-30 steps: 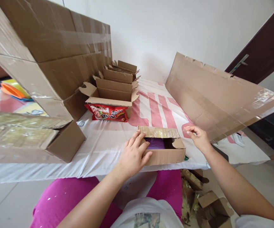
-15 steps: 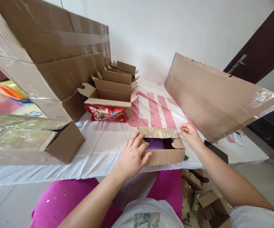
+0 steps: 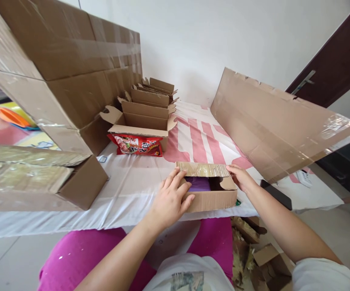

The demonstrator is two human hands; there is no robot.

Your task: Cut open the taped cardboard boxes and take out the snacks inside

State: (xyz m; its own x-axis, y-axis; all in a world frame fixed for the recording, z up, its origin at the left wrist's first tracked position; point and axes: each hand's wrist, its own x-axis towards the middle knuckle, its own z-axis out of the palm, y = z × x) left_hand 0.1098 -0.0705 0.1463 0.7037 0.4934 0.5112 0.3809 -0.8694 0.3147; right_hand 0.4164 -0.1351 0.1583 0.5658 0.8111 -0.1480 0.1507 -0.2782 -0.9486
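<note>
A small cardboard box (image 3: 214, 201) lies at the table's front edge, its lid (image 3: 203, 169) partly raised and its front side gaping. Through the gap shows something purple (image 3: 199, 184); the rest of the contents is hidden. Clear tape and torn paper cover the lid's outer strip. My left hand (image 3: 171, 198) grips the box's left end, fingers over the lid and thumb against the front wall. At the lid's right corner my right hand (image 3: 242, 178) is closed on the edge, with some fingertips hidden behind it. A bit of green (image 3: 238, 202) pokes out beside the box's right end.
Several open cardboard boxes (image 3: 146, 117) stand in a row behind, a red food packet (image 3: 138, 145) leaning on the nearest. Taped cartons (image 3: 71, 97) are stacked at left, near a long box (image 3: 83, 182). At right are a large cardboard panel (image 3: 272, 117) and a phone (image 3: 276, 194).
My right hand has shifted slightly from pinching at the lid's right corner to a closer hold around that edge. My left hand and the box have barely moved.
</note>
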